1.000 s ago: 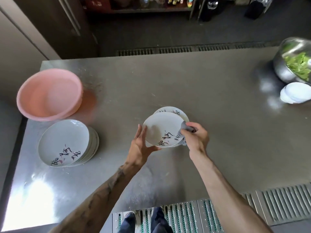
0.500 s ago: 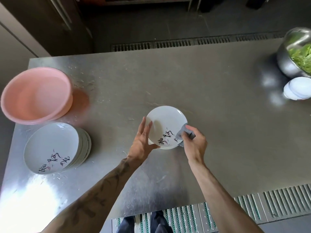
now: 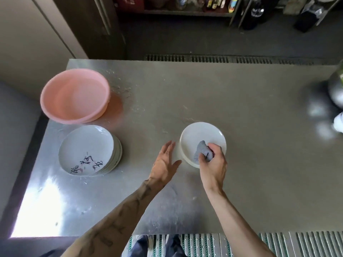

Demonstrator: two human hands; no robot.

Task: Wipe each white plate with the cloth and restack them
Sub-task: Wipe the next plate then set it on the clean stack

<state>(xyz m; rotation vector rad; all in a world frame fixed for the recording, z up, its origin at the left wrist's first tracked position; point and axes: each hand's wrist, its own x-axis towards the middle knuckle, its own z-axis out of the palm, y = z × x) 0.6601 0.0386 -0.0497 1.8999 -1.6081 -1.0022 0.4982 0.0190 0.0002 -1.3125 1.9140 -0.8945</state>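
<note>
A small stack of white plates (image 3: 202,134) lies flat on the steel table (image 3: 241,164), near its middle. My right hand (image 3: 213,164) grips a crumpled grey cloth (image 3: 202,151) over the near rim of the top plate. My left hand (image 3: 164,164) is open, fingers straight, just left of that stack and clear of it. A taller stack of white plates (image 3: 87,147) with black writing sits at the table's left.
A pink plastic basin (image 3: 74,95) stands behind the left stack. A steel bowl (image 3: 336,88) and a white dish (image 3: 338,122) sit at the right edge. The table's near edge runs above a metal floor grating (image 3: 278,243).
The plate I held tilted has come down flat onto the plate beneath it. My left hand let go and drew off to the left. The cloth has moved onto the top plate.
</note>
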